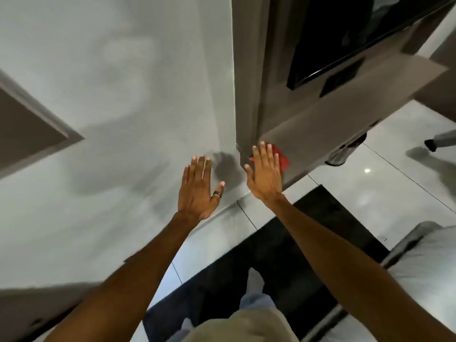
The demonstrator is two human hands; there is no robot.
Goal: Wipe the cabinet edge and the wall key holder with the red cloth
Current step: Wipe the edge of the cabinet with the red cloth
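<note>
My right hand lies flat, fingers spread, pressing the red cloth against the corner of the grey-brown cabinet. Only a red corner of the cloth shows past my fingers. My left hand is held flat and apart from it, fingers extended, over the pale wall just left of the cabinet edge; a dark ring sits on its thumb. It holds nothing. No key holder is visible in this view.
A black screen hangs above the cabinet shelf. A dark rug lies on the glossy tiled floor. A glass object sits under the shelf. A bed edge is at right; another person's foot far right.
</note>
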